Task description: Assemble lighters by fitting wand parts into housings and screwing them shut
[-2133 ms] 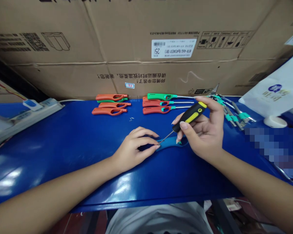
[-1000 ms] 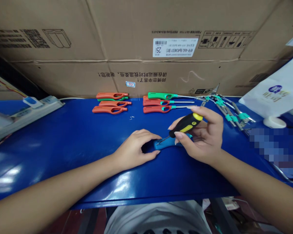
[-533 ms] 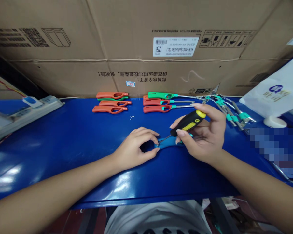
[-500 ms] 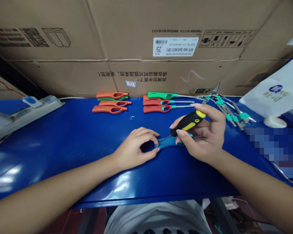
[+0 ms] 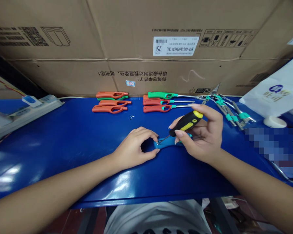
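A blue lighter [image 5: 167, 142] of the long-nosed kind lies on the blue table, its right part partly hidden by my right hand. My left hand [image 5: 136, 148] grips its left end between thumb and fingertips. In my right hand [image 5: 205, 136] is a black and yellow screwdriver [image 5: 186, 124], tilted, with its shaft pointing down-left. The screwdriver's tip meets a small shiny spot, perhaps a screw, at the lighter's left end beside my left fingertips. A few small screws [image 5: 132, 117] lie loose on the table beyond my left hand.
Orange and green lighter casings [image 5: 109, 109] lie at the back left. Red and green lighters with metal nozzles [image 5: 158, 109] are stacked to their right. Several metal nozzle parts [image 5: 230, 112] pile up farther right. A cardboard box [image 5: 75, 65] walls the back; a power strip [image 5: 26, 113] sits left.
My right hand and the screwdriver have shifted slightly left. My left fingertips have shifted a little, showing more of the lighter's left end. Both hands keep their holds.
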`<state>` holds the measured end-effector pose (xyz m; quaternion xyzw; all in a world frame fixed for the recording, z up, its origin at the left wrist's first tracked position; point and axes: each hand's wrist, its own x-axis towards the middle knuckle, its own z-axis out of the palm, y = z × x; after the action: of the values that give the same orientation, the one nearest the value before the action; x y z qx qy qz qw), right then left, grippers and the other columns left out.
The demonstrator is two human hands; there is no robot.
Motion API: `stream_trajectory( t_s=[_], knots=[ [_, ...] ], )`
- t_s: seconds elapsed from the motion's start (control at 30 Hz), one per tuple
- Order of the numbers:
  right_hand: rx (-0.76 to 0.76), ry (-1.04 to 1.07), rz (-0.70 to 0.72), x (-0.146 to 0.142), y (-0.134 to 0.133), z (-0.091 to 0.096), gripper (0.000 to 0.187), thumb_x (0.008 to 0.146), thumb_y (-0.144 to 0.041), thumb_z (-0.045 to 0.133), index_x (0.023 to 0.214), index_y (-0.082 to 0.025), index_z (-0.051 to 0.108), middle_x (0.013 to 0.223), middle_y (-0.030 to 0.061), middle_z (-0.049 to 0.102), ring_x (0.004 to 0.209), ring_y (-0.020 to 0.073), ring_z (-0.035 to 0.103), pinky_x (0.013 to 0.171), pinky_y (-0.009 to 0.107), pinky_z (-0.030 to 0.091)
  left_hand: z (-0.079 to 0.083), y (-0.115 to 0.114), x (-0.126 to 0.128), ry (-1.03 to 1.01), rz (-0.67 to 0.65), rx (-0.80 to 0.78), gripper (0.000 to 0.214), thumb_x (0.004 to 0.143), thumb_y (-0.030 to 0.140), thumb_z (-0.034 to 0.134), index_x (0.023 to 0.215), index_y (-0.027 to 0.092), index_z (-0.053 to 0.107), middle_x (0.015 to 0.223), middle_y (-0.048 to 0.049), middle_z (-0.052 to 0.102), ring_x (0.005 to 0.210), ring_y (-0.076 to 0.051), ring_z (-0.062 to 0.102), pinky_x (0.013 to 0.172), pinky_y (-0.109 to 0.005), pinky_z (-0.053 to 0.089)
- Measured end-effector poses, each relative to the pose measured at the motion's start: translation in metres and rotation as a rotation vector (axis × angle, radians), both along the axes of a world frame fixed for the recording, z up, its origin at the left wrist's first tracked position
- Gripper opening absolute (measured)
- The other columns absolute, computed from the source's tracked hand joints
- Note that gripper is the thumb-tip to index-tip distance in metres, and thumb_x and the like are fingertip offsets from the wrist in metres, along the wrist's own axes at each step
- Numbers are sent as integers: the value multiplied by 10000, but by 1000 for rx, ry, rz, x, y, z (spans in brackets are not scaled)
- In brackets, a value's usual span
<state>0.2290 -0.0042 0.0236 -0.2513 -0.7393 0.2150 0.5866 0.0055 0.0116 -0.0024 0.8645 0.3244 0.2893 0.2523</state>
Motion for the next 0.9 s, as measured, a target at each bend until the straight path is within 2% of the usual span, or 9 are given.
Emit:
stream_trajectory(
  t_s=[0.4, 0.63, 0.9],
  knots=[
    [20, -11, 19, -1, 1, -3, 667, 882, -78, 687, 1429, -364, 432, 1004, 32, 671, 799, 173, 732, 521, 252, 645, 0, 0, 0, 44, 6, -6, 233, 820, 237, 757, 1024, 231, 646, 1050, -7, 736, 1019, -223, 659, 938, -401, 472],
    [20, -64, -23, -1, 1, -3, 607, 917, -169, 674, 1425, -373, 411, 1082, 55, 673, 788, 180, 731, 519, 277, 654, -2, 1, 0, 54, 2, 20, 311, 831, 269, 767, 1111, 234, 635, 1109, -14, 734, 1041, -229, 658, 946, -403, 476],
    [56, -63, -15, -2, 2, -3, 652, 899, -131, 675, 1437, -380, 405, 1120, 55, 667, 803, 172, 732, 496, 246, 640, -2, 1, -1, 62, -7, 23, 344, 834, 263, 771, 1149, 238, 634, 1142, -6, 733, 1066, -219, 654, 964, -401, 475]
  ],
)
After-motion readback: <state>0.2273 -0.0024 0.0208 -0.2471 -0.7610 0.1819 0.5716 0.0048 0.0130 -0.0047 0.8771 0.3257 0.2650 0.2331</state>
